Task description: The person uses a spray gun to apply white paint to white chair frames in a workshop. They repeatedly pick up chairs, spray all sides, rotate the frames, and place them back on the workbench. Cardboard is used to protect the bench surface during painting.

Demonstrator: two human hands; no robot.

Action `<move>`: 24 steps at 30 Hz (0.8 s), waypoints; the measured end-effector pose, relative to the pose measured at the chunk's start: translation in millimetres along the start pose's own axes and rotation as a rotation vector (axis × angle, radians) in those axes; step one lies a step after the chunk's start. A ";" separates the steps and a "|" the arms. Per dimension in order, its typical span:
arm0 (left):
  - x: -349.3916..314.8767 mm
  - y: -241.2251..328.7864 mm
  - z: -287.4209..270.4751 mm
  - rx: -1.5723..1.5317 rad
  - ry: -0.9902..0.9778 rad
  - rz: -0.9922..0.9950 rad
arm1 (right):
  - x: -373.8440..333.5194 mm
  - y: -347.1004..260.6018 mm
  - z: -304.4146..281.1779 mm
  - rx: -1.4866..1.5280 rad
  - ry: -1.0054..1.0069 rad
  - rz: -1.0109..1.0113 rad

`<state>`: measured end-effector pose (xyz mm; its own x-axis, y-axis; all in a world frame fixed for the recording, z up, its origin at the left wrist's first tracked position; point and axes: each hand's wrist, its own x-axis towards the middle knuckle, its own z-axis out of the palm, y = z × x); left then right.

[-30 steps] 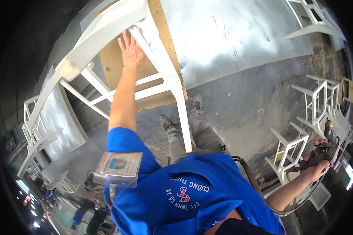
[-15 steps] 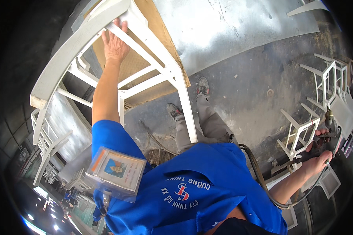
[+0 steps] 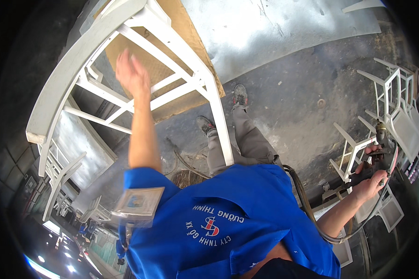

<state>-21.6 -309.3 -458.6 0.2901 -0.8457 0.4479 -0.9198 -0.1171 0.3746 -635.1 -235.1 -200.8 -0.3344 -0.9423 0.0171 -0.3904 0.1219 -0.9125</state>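
Apparently coated white save a brownish tip [image 3: 35,138], the chair [image 3: 86,65] occupies ten o'clock; left hand [image 3: 134,76] near it, blurred, fingers loosely extended; right hand [image 3: 371,185], three-to-four o'clock, fingers wrapping a spray gun [image 3: 383,158].

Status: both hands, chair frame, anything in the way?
Left hand open, apparently empty, near white chair frame. Right hand gripping dark tool. Frame above brown cardboard. Hose loops by right forearm.
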 end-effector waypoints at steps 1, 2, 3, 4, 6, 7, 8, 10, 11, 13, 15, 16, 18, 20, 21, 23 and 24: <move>-22.7 7.6 -11.0 -0.024 0.120 -0.073 | 0.5 0.1 2.5 -0.019 0.018 0.016; -47.1 18.6 -14.1 0.011 0.221 -0.006 | 1.2 -0.1 5.0 -0.004 0.013 0.022; -77.2 32.5 -14.5 0.061 0.303 -0.004 | 1.5 0.3 8.7 0.013 0.007 0.026; -109.2 47.1 -16.7 0.001 0.181 -0.050 | 2.6 -0.3 11.8 0.031 -0.005 0.022; -154.5 65.8 -10.5 -0.017 -0.188 -0.062 | 3.6 -3.6 16.6 -0.002 0.001 0.024; -165.5 69.9 0.8 -0.059 -0.287 -0.020 | 4.8 -5.3 18.8 -0.021 -0.008 0.015; -167.1 65.5 10.7 0.029 -0.325 -0.056 | 5.6 -7.3 20.2 -0.031 -0.030 0.010; -149.8 53.7 45.2 0.154 -0.300 0.007 | 7.9 -10.8 22.6 -0.055 -0.045 -0.013; -131.3 42.1 64.5 0.189 -0.272 0.037 | 8.5 -12.4 22.8 -0.059 -0.055 -0.023; -99.5 20.5 92.8 0.203 -0.260 0.114 | 7.9 -14.4 22.8 -0.058 -0.073 -0.024; -87.5 7.3 108.6 0.279 -0.367 0.238 | 5.8 -14.6 22.9 -0.085 -0.086 -0.022; -87.1 2.0 113.1 0.380 -0.463 0.309 | 4.7 -14.1 23.0 -0.072 -0.120 -0.019; -100.8 -4.6 111.2 0.590 -0.641 0.477 | 2.7 -12.5 23.0 -0.096 -0.112 -0.020; -124.4 -7.3 102.6 0.781 -0.841 0.667 | 0.3 -11.0 23.1 -0.076 -0.117 -0.007; -135.6 -7.9 97.2 0.738 -0.918 0.667 | 0.0 -9.8 23.6 -0.069 -0.108 -0.014; -158.6 -4.3 81.9 0.616 -1.126 0.623 | -1.0 -9.0 23.1 -0.062 -0.109 -0.015; -169.2 0.9 72.4 0.466 -0.989 0.402 | -1.3 -8.8 22.7 -0.031 -0.126 -0.009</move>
<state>-90.7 -204.0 -592.8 -0.1886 -0.8783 -0.4393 -0.9662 0.2461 -0.0772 -611.7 -242.1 -202.1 -0.2208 -0.9749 -0.0285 -0.4199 0.1214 -0.8994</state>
